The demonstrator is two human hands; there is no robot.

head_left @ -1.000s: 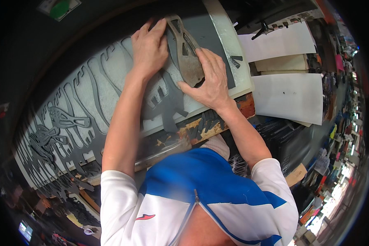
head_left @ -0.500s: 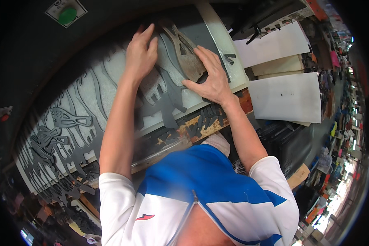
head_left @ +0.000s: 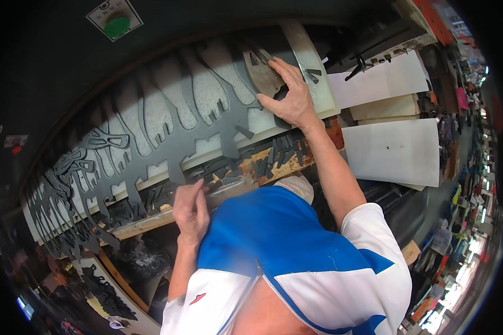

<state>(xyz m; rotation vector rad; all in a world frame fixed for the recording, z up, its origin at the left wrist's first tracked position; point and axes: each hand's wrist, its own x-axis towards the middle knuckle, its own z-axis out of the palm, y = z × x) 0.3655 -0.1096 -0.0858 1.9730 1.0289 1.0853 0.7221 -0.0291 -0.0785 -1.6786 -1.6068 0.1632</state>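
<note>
My right hand point(head_left: 293, 99) spans a tapered, brownish-grey cutting die point(head_left: 261, 77) with slots, its thumb at the near left edge and fingers along the right edge. Beneath it lies a dark grey sheet point(head_left: 204, 134) with curved strips and notches left between cut-outs, spread on a pale board point(head_left: 257, 124). My left hand point(head_left: 190, 212) hovers by the bench's front edge, fingers curled together, nothing visible in them. Several slotted dark cut pieces point(head_left: 109, 139) rest on the sheet further left.
Dark scraps point(head_left: 279, 153) litter the wooden ledge point(head_left: 145, 223) in front. A black machine beam with a green button point(head_left: 117, 27) overhangs the far side. White sheets point(head_left: 394, 151) are stacked at the right. Small dark offcuts point(head_left: 313, 72) sit at the board's right end.
My left hand has drawn back from the sheet beside the die to the bench's front edge, its fingers curling. My right hand stays at the die. The view has shifted slightly.
</note>
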